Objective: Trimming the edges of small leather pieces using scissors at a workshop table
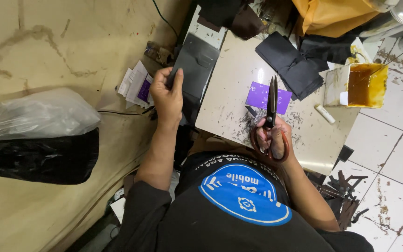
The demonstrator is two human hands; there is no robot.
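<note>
The left hand (pixel 168 98) is pinching a flat, matte dark-grey sheet (pixel 193 70), thumb on top, at the left edge of the tabletop (pixel 232 70). The right hand (pixel 271 137) is gripping closed around the reddish loop handles of long black shears (pixel 271 112), blades shut and pointing far. A smooth purple card (pixel 262 97) is lying under the tips, amid dark trimmings on the scuffed cream board. Folded black pieces (pixel 295 63) and a glue-stained open box (pixel 357 84) are sitting at the right. White floor tiles (pixel 397 140) are showing beyond.

Dark grey leather piece (pixel 193 65) upright; scissors (pixel 271 105) closed, blades pointing away
</note>
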